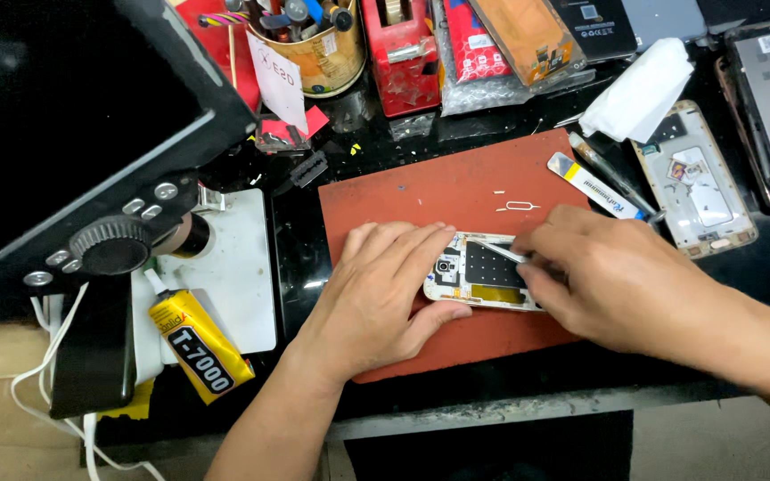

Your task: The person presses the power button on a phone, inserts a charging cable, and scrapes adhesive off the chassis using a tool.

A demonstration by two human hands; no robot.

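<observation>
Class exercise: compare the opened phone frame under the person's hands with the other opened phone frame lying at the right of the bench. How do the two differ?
The phone frame on the mat lies crosswise on the red mat, pinned by the left hand and worked on by the right hand. The phone frame at the right lies off the mat on the dark bench, roughly lengthwise, with no hand on it. The first is partly covered; the second is fully in view. Both are pale, open frames.
</observation>
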